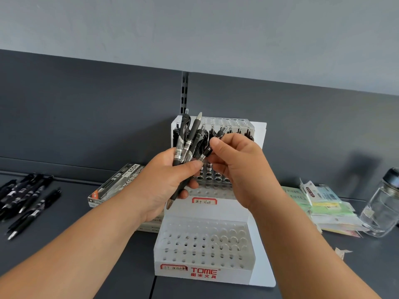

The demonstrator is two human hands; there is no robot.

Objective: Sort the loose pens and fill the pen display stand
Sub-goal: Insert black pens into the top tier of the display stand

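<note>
The left hand [166, 180] grips a fanned bundle of black retractable gel pens with clear barrels [185, 143], fingers and thumb curled round their lower ends. It holds them above the white plastic tiered display stand with rows of round holes [205, 270]. The right hand [235, 167] pinches one pen from that bundle [207, 151] between thumb and fingertips, and the left thumb touches the same pen.

The stand sits mid-shelf on the dark grey metal shelf [367, 266], close to its back edge. Only the rearmost row of the top tier plainly holds pens, and the lowest tier's holes look empty.

The step in hand appears to be drawing out a single pen for seating. It should go best if the left thumb eases off so the pen slides free without dragging its neighbours. The pen is then turned tip-down and lowered straight into the next free hole beside the filled row.

More loose black pens [26, 197] lie at the shelf's left side near the back edge, awaiting their turn.
</note>
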